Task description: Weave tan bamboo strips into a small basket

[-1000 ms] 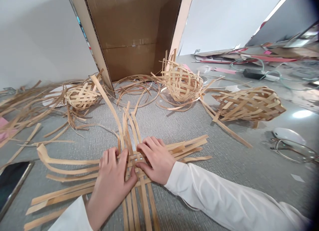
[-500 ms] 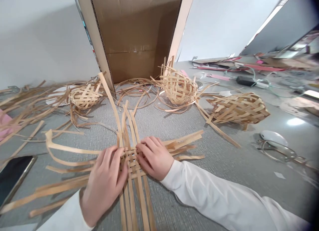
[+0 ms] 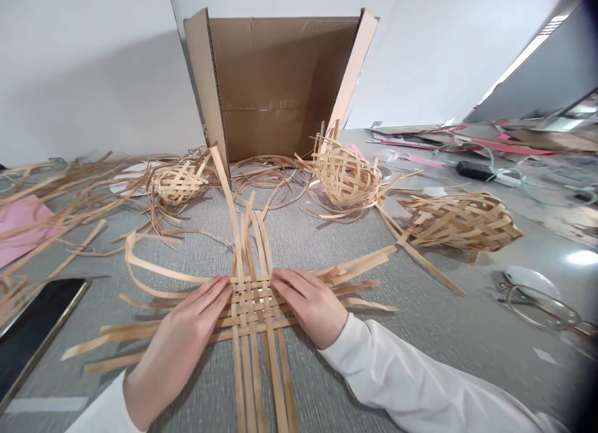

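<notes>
A flat square weave of thin bamboo strips lies on the grey table just in front of me. My left hand lies flat on the strips to the left of the weave, fingers stretched out and together. On the right side my right hand also rests flat, its fingers pressing on the strips at the weave's edge. Loose strip ends stick out of the weave on all sides.
Behind the weave stands an open cardboard box. Three half-woven baskets lie around it: a small one, a middle one, a larger one. A phone lies left, glasses and a white mouse right.
Both hands have slid apart off the weave's centre and flattened out, uncovering the woven square. The view has tilted, showing more of the box.
</notes>
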A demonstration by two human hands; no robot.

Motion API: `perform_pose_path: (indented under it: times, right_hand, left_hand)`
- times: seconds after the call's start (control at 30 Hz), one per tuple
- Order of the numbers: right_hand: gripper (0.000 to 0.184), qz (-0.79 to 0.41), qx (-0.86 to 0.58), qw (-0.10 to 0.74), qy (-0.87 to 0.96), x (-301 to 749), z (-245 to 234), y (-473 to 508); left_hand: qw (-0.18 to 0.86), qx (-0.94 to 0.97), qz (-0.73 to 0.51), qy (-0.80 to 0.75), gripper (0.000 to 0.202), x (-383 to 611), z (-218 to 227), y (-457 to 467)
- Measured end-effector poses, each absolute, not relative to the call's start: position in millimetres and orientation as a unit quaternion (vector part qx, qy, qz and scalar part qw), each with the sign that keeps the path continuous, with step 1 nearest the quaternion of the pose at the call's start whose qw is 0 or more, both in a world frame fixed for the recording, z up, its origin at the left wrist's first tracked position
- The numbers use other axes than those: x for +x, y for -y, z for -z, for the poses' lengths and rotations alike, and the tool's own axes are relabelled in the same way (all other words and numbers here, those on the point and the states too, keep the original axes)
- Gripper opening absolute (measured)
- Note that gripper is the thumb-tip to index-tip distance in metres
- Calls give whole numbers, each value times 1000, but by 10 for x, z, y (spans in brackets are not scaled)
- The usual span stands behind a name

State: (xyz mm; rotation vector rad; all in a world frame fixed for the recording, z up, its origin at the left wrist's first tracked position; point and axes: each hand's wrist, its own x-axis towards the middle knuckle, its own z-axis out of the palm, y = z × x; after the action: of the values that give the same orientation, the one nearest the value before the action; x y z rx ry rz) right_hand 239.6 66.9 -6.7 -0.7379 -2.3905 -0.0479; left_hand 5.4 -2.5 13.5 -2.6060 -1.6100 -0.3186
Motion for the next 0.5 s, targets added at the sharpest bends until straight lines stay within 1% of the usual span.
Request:
perform_pose_path:
  times: [0.2, 0.33, 0.5]
  right_hand:
    - [27, 5, -270, 311, 911, 2395, 171, -712]
    - [26, -1, -265, 320, 910, 2397, 170, -705]
    - [19, -13, -270, 316, 909, 2390, 178, -721]
  left_hand:
    - [-14, -835, 102, 541, 36, 73, -106, -63]
    - [-8, -834, 97, 543, 33, 101, -166, -90]
    - [-2, -841, 78, 535, 34, 125, -220, -143]
